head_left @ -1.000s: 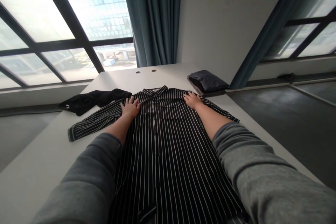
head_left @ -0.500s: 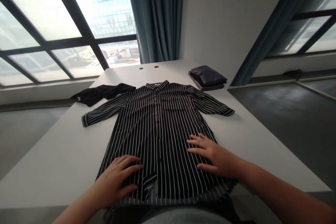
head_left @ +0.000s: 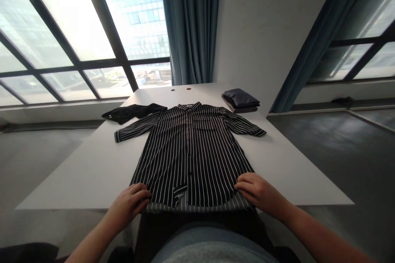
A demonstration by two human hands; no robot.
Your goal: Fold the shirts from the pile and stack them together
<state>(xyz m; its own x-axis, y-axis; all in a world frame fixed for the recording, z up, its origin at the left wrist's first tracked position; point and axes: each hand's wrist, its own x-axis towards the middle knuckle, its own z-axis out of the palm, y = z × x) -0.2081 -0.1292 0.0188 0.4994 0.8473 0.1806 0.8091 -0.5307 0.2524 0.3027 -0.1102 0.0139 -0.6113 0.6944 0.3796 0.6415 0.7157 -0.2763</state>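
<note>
A black shirt with white stripes lies flat and face up on the white table, collar away from me, both sleeves spread out. My left hand curls its fingers over the hem's left corner at the near table edge. My right hand grips the hem's right corner the same way. Both hands look closed on the fabric.
A crumpled black garment lies at the far left of the table. Some folded dark clothes are stacked at the far right. Large windows, teal curtains and a white wall stand behind.
My hands slid from the shirt's shoulders down its front to the hem, where they went from flat to curled on the corners. My head pulled back from the table.
</note>
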